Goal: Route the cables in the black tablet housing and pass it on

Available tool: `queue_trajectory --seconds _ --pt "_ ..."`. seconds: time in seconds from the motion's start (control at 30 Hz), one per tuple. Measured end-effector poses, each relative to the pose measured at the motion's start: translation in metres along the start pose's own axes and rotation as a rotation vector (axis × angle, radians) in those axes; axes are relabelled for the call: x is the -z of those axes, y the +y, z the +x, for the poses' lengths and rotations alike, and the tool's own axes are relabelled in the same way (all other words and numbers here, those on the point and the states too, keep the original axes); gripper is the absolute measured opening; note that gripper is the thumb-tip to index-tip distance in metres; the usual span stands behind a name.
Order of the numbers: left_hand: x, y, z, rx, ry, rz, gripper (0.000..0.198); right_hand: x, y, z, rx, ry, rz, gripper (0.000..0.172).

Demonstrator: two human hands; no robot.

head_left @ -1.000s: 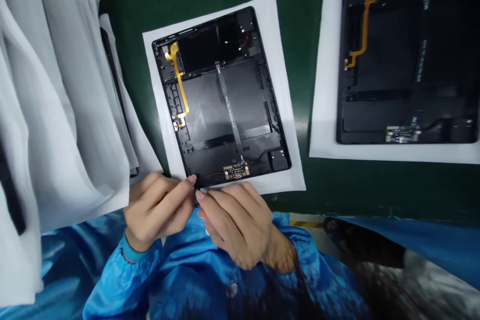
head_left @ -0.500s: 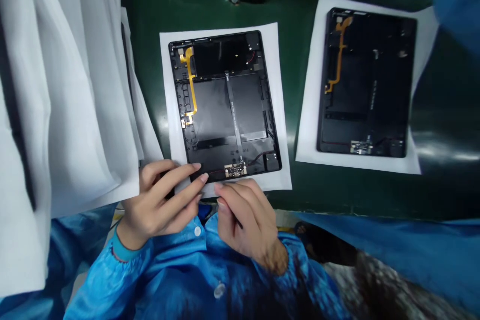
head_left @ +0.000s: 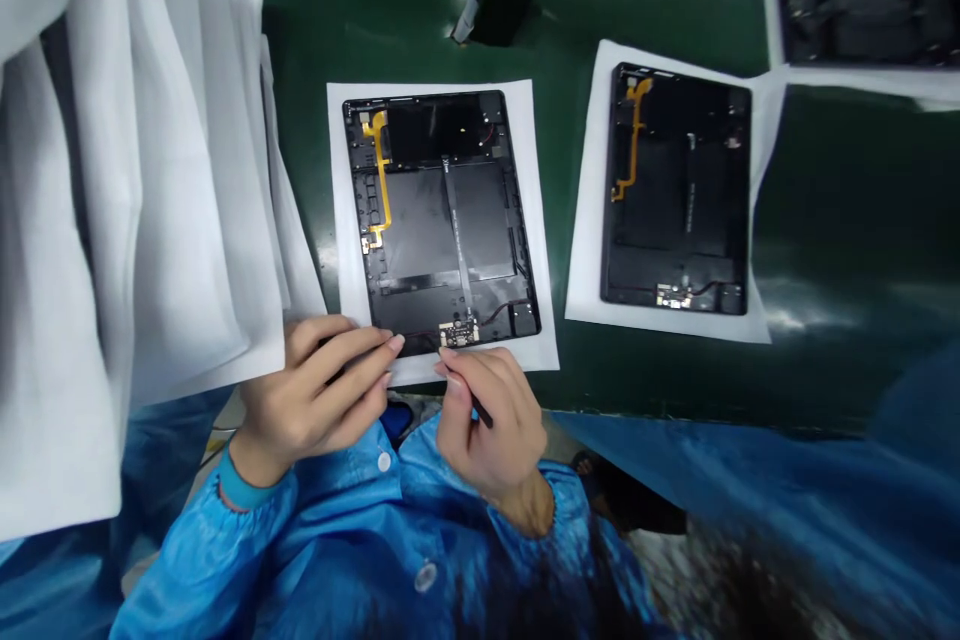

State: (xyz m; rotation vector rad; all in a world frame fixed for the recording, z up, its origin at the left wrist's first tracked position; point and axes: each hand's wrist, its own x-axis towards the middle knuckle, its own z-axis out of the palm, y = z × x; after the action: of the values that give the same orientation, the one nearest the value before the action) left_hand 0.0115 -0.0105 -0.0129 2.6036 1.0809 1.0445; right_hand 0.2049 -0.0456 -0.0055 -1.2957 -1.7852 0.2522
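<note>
Open tablet, circuit side up on a white sheet that probably guards it from scratches, lies on the green desk at twelve o'clock from the hands. The left hand, fingers loosely bent, meets its seven o'clock corner, presumably steadying it; whether this grip pinches anything, I cannot tell. The right hand, its grip closed on a thin dark stick, sits near the six o'clock edge, beside the small circuit board.
</note>
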Motion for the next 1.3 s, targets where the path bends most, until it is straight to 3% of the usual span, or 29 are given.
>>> queue_trajectory --seconds 0.17,0.67,1.3 --pt "-0.0010 0.0027 -0.0049 0.046 0.107 0.016 0.037 0.0010 0.0008 -0.0002 -0.006 -0.005 0.026 0.027" --pt "-0.0002 0.0030 0.0016 -0.058 0.057 0.094 0.038 -0.0005 0.0026 -0.0039 0.048 0.007 0.059 0.026" --pt "0.0006 0.0061 0.0049 0.029 0.034 0.032 0.034 -0.0020 0.0025 -0.0062 0.045 0.010 0.054 0.028"
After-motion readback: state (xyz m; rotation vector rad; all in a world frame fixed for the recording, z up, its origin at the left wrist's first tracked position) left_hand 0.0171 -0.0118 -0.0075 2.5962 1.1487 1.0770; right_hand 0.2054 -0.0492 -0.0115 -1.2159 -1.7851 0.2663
